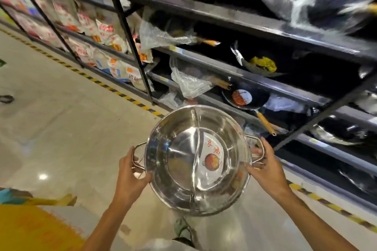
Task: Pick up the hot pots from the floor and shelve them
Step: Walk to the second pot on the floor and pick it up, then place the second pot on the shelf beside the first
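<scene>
Steel hot pot [195, 161] mouth-up, handles sideways, both hands [130, 175] clamped on them.

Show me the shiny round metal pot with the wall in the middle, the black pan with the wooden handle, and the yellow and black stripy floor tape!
Shiny divided steel pot [183, 161]: head view, bare inner base.
Black wooden-handled pan [259, 96]: head view, dark rim.
Yellow-black striped floor tape [122, 95]: head view, mid-strip.
</scene>
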A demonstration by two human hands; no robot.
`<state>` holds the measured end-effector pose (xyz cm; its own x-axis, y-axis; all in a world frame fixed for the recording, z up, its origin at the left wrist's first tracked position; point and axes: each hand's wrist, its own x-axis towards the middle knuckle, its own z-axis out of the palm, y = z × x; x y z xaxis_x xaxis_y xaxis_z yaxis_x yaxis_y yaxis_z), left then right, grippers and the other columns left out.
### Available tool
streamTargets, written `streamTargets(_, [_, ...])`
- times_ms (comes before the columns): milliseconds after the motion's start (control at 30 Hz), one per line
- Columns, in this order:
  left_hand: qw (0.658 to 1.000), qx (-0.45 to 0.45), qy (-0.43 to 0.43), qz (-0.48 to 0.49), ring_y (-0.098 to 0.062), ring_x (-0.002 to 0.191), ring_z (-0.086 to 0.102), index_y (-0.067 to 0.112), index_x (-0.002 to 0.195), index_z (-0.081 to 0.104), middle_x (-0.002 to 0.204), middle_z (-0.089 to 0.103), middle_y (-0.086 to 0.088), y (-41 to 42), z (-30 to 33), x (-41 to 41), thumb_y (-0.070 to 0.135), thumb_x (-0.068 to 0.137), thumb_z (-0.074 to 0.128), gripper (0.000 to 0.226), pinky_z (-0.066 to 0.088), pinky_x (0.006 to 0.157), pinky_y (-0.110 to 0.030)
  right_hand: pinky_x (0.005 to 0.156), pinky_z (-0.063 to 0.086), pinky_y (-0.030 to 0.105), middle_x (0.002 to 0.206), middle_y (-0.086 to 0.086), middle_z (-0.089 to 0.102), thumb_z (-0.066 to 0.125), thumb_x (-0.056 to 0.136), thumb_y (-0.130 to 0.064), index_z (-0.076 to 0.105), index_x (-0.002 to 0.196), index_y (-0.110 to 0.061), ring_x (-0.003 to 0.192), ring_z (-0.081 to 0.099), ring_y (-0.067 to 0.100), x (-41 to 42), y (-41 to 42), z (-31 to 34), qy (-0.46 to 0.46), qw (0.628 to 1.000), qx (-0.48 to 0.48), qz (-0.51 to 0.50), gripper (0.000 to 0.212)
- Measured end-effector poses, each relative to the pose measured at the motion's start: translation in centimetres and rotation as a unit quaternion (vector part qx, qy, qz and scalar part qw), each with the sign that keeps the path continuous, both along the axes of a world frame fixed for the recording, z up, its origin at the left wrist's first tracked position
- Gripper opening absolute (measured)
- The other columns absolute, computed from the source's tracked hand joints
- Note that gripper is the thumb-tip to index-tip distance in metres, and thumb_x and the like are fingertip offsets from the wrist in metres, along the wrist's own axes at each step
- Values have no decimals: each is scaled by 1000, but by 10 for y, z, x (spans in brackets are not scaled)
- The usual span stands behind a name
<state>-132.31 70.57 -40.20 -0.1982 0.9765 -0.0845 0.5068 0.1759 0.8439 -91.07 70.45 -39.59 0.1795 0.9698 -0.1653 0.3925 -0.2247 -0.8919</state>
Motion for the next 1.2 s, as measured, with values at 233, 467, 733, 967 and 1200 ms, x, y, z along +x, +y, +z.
streamTargets(233, [993,12,15,-119,-18,83,61,28,153,31,109,43,5,-27,18,109,27,67,90,104,49,71,-9,63,53,10,104,-33,65,87,71,-38,25,136,-66,84,69,-3,96,-121,21,-22,993,2,-118,94])
streamTargets(467, [957,5,19,-290,-17,84,61,26,153,34,109,46,0,-12,21,225,18,67,91,104,48,73,-10,66,54,12,106,-18,66,86,75,-31,22,156,-34,84,68,-2,162,-232,33,-43,963,-33,-265,103])
streamTargets(733, [882,-16,37,-470,-29,94,58,20,156,26,109,44,-4,-9,21,352,19,73,87,103,52,91,-47,75,59,23,103,-15,65,85,76,-28,26,153,-38,82,68,1,185,-339,44,-71,904,-35,-421,97])
streamTargets(967, [834,15,45,-549,-9,91,52,15,154,31,107,46,0,-43,18,456,15,72,87,99,44,89,-30,80,58,32,105,-11,63,83,79,-17,26,156,-23,86,68,7,231,-412,29,-68,867,-35,-492,96])
streamTargets(1200, [852,-14,72,-518,-13,88,51,19,156,25,115,42,-3,-93,10,554,19,74,87,103,40,71,-8,70,52,14,103,-12,64,83,79,-20,27,156,-24,80,65,-3,345,-450,11,-65,884,-34,-462,95])
